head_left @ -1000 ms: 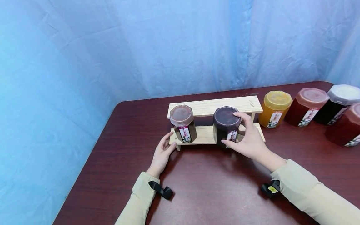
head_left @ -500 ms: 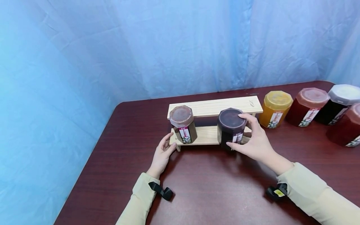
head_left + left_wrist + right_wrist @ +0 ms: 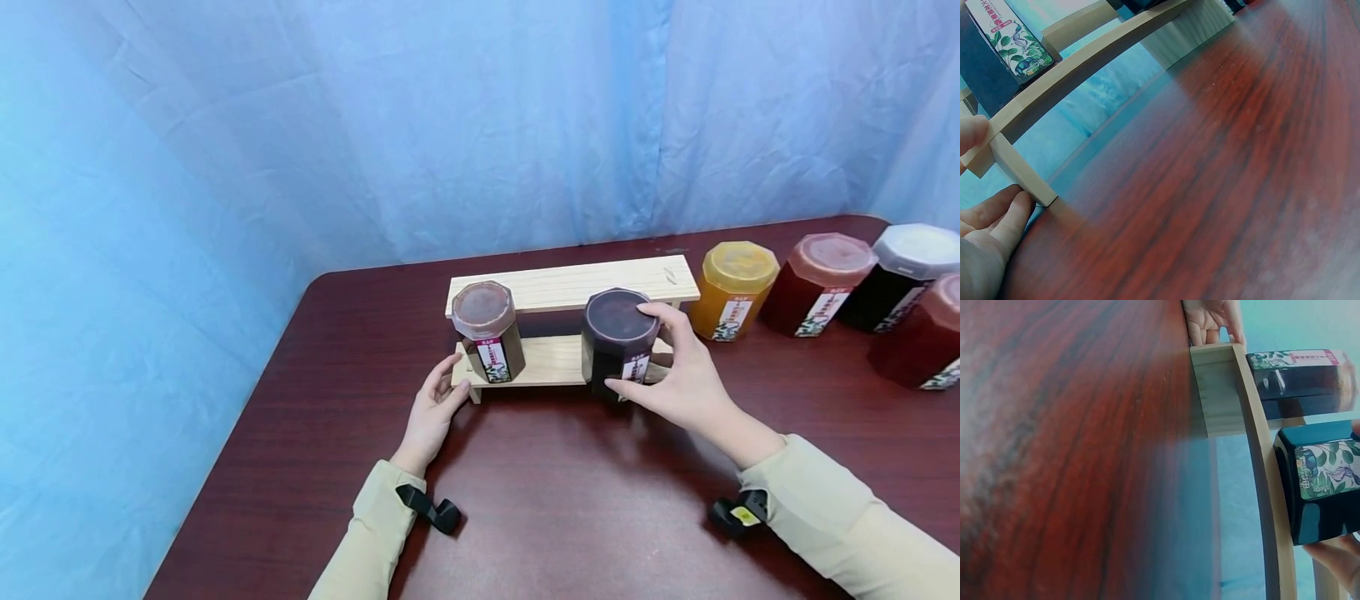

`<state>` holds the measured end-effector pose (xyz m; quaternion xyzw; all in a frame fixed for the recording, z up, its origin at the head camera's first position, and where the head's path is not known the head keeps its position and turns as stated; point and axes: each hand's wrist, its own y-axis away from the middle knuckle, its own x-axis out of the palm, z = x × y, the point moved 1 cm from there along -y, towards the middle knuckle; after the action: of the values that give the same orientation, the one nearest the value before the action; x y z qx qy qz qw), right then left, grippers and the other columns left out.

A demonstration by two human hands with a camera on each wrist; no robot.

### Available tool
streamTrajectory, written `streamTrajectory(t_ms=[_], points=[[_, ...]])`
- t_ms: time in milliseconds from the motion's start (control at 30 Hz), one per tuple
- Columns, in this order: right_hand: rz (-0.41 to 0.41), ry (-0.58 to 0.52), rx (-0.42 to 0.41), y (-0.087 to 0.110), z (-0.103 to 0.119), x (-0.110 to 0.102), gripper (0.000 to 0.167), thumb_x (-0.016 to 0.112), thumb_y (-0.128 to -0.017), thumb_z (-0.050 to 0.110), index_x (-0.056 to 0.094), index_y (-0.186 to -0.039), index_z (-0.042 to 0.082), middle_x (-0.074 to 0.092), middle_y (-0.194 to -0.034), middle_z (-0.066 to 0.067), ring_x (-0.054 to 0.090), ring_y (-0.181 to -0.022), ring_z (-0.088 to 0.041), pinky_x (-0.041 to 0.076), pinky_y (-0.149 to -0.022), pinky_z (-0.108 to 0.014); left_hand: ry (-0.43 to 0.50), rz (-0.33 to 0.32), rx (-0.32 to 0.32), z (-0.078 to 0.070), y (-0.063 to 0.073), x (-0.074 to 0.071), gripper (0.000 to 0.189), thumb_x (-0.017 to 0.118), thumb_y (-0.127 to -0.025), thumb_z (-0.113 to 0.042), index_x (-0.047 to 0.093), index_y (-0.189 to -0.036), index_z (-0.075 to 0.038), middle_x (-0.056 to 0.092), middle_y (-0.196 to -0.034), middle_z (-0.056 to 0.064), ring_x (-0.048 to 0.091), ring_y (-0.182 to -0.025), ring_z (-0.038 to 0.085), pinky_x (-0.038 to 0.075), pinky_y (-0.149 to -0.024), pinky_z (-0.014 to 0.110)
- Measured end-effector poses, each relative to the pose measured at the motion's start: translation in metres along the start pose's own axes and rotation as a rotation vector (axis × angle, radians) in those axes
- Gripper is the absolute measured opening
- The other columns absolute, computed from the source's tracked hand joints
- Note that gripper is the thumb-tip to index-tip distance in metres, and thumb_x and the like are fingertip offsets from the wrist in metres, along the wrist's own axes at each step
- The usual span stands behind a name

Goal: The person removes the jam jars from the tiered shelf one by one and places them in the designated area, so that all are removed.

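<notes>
A two-tier wooden rack (image 3: 551, 285) stands on the dark red table. At its left end, my left hand (image 3: 429, 415) grips the lower shelf; in the left wrist view its fingers (image 3: 1004, 225) touch the short leg. Beside that hand, a brown jar (image 3: 501, 354) with a pinkish lid is upright on the lower shelf. My right hand (image 3: 690, 383) holds a dark purple jar (image 3: 615, 317) on the same shelf, right of centre, thumb at the front and fingers by the lid. The right wrist view has this jar's base (image 3: 1294, 487) on the shelf edge, much of the hand out of frame.
Right of the rack stand a yellow jar (image 3: 735, 292), a red jar (image 3: 817, 283), a black jar with a white lid (image 3: 900, 279) and another red jar (image 3: 922, 337). A blue curtain (image 3: 487, 133) hangs behind the table (image 3: 570, 500).
My right hand has slid the dark purple jar a little to the right along the lower shelf, and both are almost still over the last half second. My left hand stays put.
</notes>
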<state>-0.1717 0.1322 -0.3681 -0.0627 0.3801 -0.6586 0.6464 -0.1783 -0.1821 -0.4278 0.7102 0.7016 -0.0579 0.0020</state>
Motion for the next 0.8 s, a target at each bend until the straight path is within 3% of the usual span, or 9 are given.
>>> streamTrajectory(t_ms=[233,300,500,800], points=[[-0.042,-0.032,-0.012,0.004,0.0,-0.001,0.093,0.085,-0.05,-0.012,0.038,-0.13,0.0,0.043,-0.12,0.024,0.047,-0.102,0.02,0.042,-0.078,-0.003,0.001,-0.003,0.0,0.001,-0.001,0.0,0.049,0.056,-0.093,-0.004,0.041,-0.14,-0.003,0.052,-0.128,0.023,0.056,-0.1,0.003,0.044,-0.089,0.017],[-0.057,-0.039,-0.019,0.005,0.0,-0.003,0.093,0.085,-0.049,-0.012,0.038,-0.129,0.0,0.043,-0.117,0.029,0.049,-0.099,0.019,0.043,-0.077,-0.003,0.002,-0.003,0.004,0.001,-0.001,0.0,0.049,0.056,-0.093,-0.004,0.04,-0.14,-0.003,0.052,-0.128,0.023,0.056,-0.099,0.003,0.044,-0.089,0.017],[-0.104,-0.078,-0.009,0.008,-0.001,-0.008,0.095,0.084,-0.047,-0.017,0.037,-0.129,-0.001,0.051,-0.108,0.029,0.055,-0.089,0.017,0.046,-0.074,-0.005,0.01,-0.003,0.006,0.001,0.0,0.0,0.05,0.056,-0.093,-0.004,0.041,-0.14,-0.005,0.051,-0.13,0.023,0.056,-0.1,0.003,0.044,-0.089,0.017],[-0.131,-0.125,-0.061,0.015,-0.008,-0.026,0.099,0.079,-0.045,-0.025,0.032,-0.13,-0.005,0.056,-0.111,0.024,0.059,-0.083,0.012,0.048,-0.068,-0.007,0.015,0.005,0.007,0.002,-0.001,0.0,0.049,0.056,-0.093,-0.004,0.041,-0.14,-0.005,0.051,-0.128,0.023,0.056,-0.099,0.004,0.045,-0.087,0.017]])
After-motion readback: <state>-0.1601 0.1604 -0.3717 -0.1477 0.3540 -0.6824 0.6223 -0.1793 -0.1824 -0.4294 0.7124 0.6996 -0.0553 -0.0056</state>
